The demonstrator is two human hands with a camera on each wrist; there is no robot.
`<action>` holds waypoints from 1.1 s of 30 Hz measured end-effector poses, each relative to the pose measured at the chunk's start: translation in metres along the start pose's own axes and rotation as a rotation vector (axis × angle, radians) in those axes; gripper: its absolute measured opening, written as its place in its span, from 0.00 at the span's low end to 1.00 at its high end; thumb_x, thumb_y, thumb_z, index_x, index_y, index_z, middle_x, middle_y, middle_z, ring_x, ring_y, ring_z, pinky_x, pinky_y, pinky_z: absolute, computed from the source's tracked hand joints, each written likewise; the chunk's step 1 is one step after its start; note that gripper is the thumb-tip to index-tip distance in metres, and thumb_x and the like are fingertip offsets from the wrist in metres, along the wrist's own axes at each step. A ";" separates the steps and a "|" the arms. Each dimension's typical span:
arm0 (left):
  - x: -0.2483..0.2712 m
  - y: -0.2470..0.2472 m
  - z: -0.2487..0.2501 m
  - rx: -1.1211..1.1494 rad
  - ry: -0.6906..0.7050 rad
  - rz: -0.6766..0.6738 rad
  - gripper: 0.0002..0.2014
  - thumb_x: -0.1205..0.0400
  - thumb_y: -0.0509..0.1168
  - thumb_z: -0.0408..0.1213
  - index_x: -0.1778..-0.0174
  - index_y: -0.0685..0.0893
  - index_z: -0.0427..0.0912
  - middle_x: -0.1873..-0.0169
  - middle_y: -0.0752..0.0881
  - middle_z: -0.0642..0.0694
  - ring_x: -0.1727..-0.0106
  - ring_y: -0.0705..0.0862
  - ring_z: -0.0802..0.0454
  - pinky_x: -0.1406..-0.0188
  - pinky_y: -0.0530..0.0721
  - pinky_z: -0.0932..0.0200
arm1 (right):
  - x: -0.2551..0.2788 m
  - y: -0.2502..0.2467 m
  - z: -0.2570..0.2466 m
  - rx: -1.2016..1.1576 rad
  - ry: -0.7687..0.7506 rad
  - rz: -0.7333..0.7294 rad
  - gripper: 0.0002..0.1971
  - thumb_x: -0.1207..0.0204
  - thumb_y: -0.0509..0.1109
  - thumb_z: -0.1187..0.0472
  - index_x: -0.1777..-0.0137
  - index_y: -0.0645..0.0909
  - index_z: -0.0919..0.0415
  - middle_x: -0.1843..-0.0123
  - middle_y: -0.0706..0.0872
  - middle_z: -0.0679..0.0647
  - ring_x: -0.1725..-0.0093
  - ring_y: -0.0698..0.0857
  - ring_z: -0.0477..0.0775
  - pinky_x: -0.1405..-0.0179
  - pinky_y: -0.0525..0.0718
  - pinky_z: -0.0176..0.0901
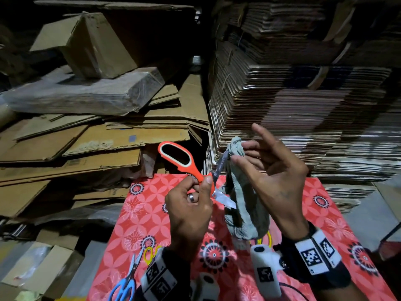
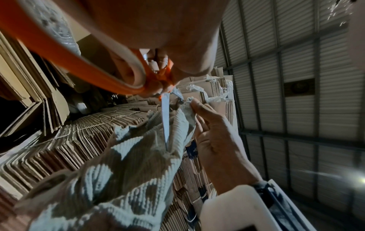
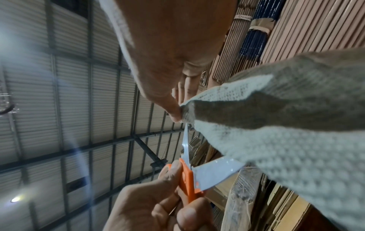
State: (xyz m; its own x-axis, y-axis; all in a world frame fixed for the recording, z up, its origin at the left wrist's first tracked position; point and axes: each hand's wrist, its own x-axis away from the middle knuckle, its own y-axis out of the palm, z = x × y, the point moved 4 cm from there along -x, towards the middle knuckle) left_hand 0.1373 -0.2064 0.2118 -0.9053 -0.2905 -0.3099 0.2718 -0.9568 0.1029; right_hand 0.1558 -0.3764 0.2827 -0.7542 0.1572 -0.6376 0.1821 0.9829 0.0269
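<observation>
My left hand [image 1: 201, 183] grips a pair of orange scissors [image 1: 196, 173] close to the pivot, and the large handle loop sticks up to the left. The blades stand apart. One blade [image 2: 165, 125] lies across a grey-green knitted cloth [image 1: 245, 198]. My right hand [image 1: 238, 153] pinches the cloth's top end between thumb and fingers, with the other fingers spread, and the cloth hangs down above the table. In the right wrist view the scissors [image 3: 186, 179] show both blades beside the cloth [image 3: 276, 132], one blade reaching up to the pinched end.
A red flower-patterned table cover [image 1: 152, 213] lies below my hands. On its near left lie blue-handled scissors [image 1: 125, 285] and yellow-handled scissors [image 1: 149, 254]. Tall stacks of flattened cardboard [image 1: 293, 116] rise at right, and loose cardboard sheets [image 1: 86, 148] and a box [image 1: 93, 44] pile up at left.
</observation>
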 end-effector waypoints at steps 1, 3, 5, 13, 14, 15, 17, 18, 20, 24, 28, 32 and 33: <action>0.001 0.001 0.002 -0.010 0.012 -0.002 0.29 0.19 0.70 0.58 0.67 0.73 0.33 0.78 0.68 0.28 0.81 0.65 0.40 0.85 0.63 0.48 | 0.002 0.002 -0.001 0.028 -0.020 -0.005 0.35 0.29 0.85 0.71 0.22 0.81 0.56 0.46 0.93 0.49 0.47 0.94 0.52 0.41 0.91 0.45; 0.002 0.003 0.005 -0.045 0.035 0.000 0.28 0.20 0.70 0.58 0.69 0.72 0.37 0.80 0.67 0.35 0.79 0.64 0.48 0.82 0.61 0.50 | 0.006 0.007 -0.003 0.161 -0.110 -0.027 0.34 0.26 0.84 0.69 0.21 0.79 0.57 0.45 0.93 0.51 0.46 0.94 0.49 0.39 0.90 0.43; 0.001 0.002 0.006 -0.074 0.045 0.010 0.26 0.20 0.70 0.57 0.71 0.70 0.41 0.80 0.66 0.46 0.78 0.64 0.51 0.80 0.60 0.52 | 0.012 0.013 -0.004 0.296 -0.193 -0.047 0.32 0.24 0.83 0.69 0.20 0.79 0.61 0.44 0.93 0.50 0.45 0.93 0.46 0.39 0.89 0.41; 0.006 -0.001 -0.003 -0.098 -0.004 0.011 0.27 0.19 0.70 0.57 0.70 0.72 0.39 0.77 0.67 0.39 0.76 0.66 0.50 0.81 0.66 0.44 | 0.005 0.008 0.005 0.238 -0.055 -0.101 0.34 0.25 0.83 0.70 0.20 0.79 0.55 0.48 0.94 0.49 0.48 0.94 0.45 0.41 0.90 0.40; 0.005 -0.001 -0.005 -0.098 -0.013 0.012 0.26 0.20 0.70 0.59 0.70 0.72 0.39 0.78 0.68 0.37 0.76 0.67 0.50 0.82 0.67 0.43 | 0.006 0.010 0.004 0.248 -0.060 -0.091 0.33 0.25 0.83 0.70 0.20 0.80 0.56 0.48 0.94 0.49 0.48 0.94 0.45 0.42 0.90 0.39; 0.005 -0.001 -0.007 -0.098 -0.020 0.014 0.26 0.20 0.70 0.59 0.69 0.73 0.40 0.77 0.69 0.34 0.76 0.67 0.49 0.82 0.68 0.42 | 0.010 0.013 0.002 0.265 -0.070 -0.088 0.32 0.25 0.83 0.70 0.21 0.81 0.58 0.47 0.94 0.49 0.48 0.94 0.45 0.42 0.90 0.38; 0.006 -0.002 -0.006 -0.086 -0.021 0.009 0.27 0.20 0.70 0.58 0.69 0.73 0.38 0.77 0.69 0.30 0.77 0.67 0.48 0.84 0.67 0.43 | 0.018 0.016 0.002 0.260 -0.057 -0.104 0.32 0.26 0.84 0.69 0.22 0.82 0.57 0.47 0.94 0.49 0.48 0.94 0.44 0.42 0.90 0.38; 0.007 -0.001 -0.004 -0.088 -0.011 0.001 0.27 0.20 0.71 0.57 0.69 0.73 0.37 0.78 0.69 0.32 0.77 0.67 0.49 0.84 0.66 0.46 | 0.017 0.014 0.006 0.220 -0.020 -0.113 0.32 0.26 0.84 0.69 0.21 0.81 0.56 0.48 0.94 0.48 0.48 0.94 0.45 0.42 0.90 0.40; 0.009 0.000 -0.002 -0.110 0.009 -0.003 0.26 0.16 0.73 0.49 0.70 0.71 0.36 0.80 0.65 0.44 0.79 0.65 0.52 0.81 0.61 0.54 | 0.008 0.007 0.014 0.158 0.043 -0.113 0.34 0.26 0.84 0.70 0.21 0.80 0.53 0.48 0.94 0.48 0.48 0.94 0.48 0.42 0.91 0.43; 0.007 0.001 -0.006 -0.126 0.011 0.007 0.24 0.15 0.72 0.45 0.70 0.70 0.37 0.78 0.65 0.51 0.78 0.63 0.53 0.80 0.58 0.52 | 0.013 0.012 0.012 0.144 0.058 -0.102 0.31 0.26 0.84 0.70 0.24 0.82 0.49 0.50 0.94 0.48 0.50 0.94 0.50 0.45 0.92 0.44; 0.008 0.000 -0.009 -0.160 0.037 -0.002 0.24 0.14 0.73 0.40 0.71 0.70 0.39 0.79 0.65 0.55 0.79 0.63 0.53 0.80 0.59 0.56 | 0.008 0.005 0.026 0.027 0.185 -0.144 0.32 0.27 0.85 0.70 0.27 0.82 0.46 0.50 0.94 0.52 0.52 0.95 0.54 0.52 0.89 0.40; 0.005 0.000 -0.008 -0.198 0.054 0.014 0.22 0.16 0.72 0.45 0.71 0.71 0.42 0.80 0.64 0.54 0.79 0.63 0.54 0.80 0.59 0.55 | 0.009 0.009 0.023 -0.009 0.203 -0.126 0.27 0.26 0.83 0.73 0.32 0.83 0.51 0.51 0.93 0.53 0.54 0.94 0.52 0.54 0.88 0.38; 0.005 -0.001 -0.006 -0.211 0.076 0.014 0.22 0.17 0.71 0.46 0.71 0.72 0.40 0.80 0.64 0.49 0.79 0.63 0.55 0.80 0.59 0.53 | 0.013 0.012 0.021 -0.018 0.215 -0.141 0.26 0.27 0.83 0.73 0.33 0.84 0.52 0.51 0.93 0.53 0.55 0.94 0.52 0.54 0.89 0.37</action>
State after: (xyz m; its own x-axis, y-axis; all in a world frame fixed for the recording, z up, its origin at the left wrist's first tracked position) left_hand 0.1346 -0.2066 0.2042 -0.8759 -0.2959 -0.3811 0.3535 -0.9311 -0.0897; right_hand 0.1615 -0.3650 0.2586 -0.8887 0.0338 -0.4573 0.0564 0.9978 -0.0359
